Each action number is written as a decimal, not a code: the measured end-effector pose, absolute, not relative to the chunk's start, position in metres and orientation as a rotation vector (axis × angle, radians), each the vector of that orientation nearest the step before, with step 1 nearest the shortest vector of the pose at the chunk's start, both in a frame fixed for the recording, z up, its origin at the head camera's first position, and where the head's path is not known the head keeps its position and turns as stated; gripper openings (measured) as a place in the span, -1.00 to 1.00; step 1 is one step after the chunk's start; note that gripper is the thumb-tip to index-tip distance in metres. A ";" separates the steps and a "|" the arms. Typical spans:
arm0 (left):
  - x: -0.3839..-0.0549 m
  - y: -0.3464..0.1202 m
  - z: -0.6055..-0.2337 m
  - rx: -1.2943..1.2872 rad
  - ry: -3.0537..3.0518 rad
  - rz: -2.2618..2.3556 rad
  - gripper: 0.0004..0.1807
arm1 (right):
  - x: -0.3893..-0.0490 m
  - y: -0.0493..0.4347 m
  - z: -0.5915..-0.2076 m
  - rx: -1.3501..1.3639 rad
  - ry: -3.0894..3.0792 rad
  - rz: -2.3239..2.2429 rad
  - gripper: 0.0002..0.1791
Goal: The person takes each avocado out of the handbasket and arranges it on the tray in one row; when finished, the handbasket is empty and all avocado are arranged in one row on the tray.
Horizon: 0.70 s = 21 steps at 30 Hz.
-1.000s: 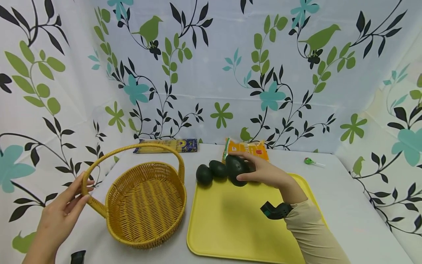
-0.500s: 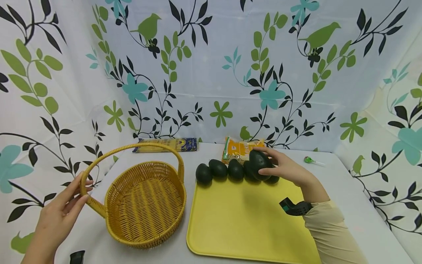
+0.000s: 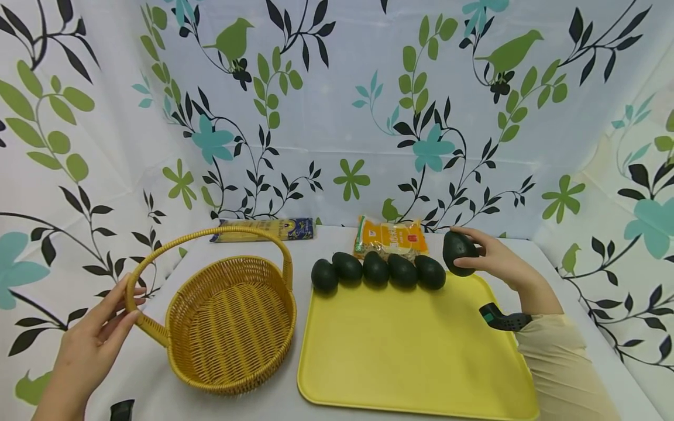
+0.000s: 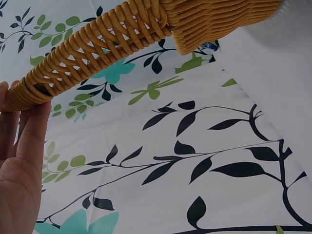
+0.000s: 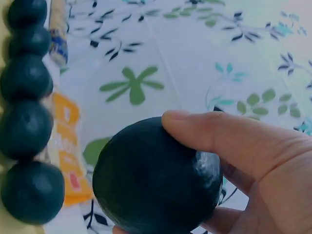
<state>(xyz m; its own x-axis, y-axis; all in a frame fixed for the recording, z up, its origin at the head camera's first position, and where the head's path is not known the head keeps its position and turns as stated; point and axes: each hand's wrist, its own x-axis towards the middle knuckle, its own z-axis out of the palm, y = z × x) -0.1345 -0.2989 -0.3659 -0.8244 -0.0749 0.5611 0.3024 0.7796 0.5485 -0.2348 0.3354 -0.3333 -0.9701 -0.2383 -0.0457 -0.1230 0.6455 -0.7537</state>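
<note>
A dark green avocado (image 3: pixel 457 254) is held up by my right hand (image 3: pixel 497 257) above the far right part of the yellow tray (image 3: pixel 411 345). The right wrist view shows thumb and fingers wrapped about this avocado (image 5: pixel 151 180). Several more avocados (image 3: pixel 376 269) lie in a row along the tray's far edge. My left hand (image 3: pixel 95 345) grips the handle (image 3: pixel 210 234) of a round woven basket (image 3: pixel 231 327), which stands on the table left of the tray with nothing in it. In the left wrist view, fingers (image 4: pixel 31 131) pinch the wicker handle (image 4: pixel 92 53).
Behind the avocados lies an orange food packet (image 3: pixel 391 235). A blue and yellow packet (image 3: pixel 263 229) is at the back left, behind the basket. A green lollipop-like thing seen before is hidden now. Patterned cloth (image 3: pixel 316 117) hangs round the white table (image 3: pixel 210 403).
My right hand has carried its avocado rightward along the row, uncovering the avocados behind it. The left hand keeps its grip on the basket handle.
</note>
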 end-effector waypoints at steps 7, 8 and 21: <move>-0.135 -0.299 -0.366 -0.165 -2.393 -0.865 -0.26 | -0.244 0.352 -0.341 -0.226 2.719 -1.226 -0.13; -0.135 -0.299 -0.366 -0.165 -2.394 -0.864 -0.26 | -0.244 0.354 -0.342 -0.221 2.713 -1.230 -0.13; -0.134 -0.299 -0.365 -0.147 -2.407 -0.875 -0.27 | -0.252 0.359 -0.353 -0.217 2.686 -1.221 -0.11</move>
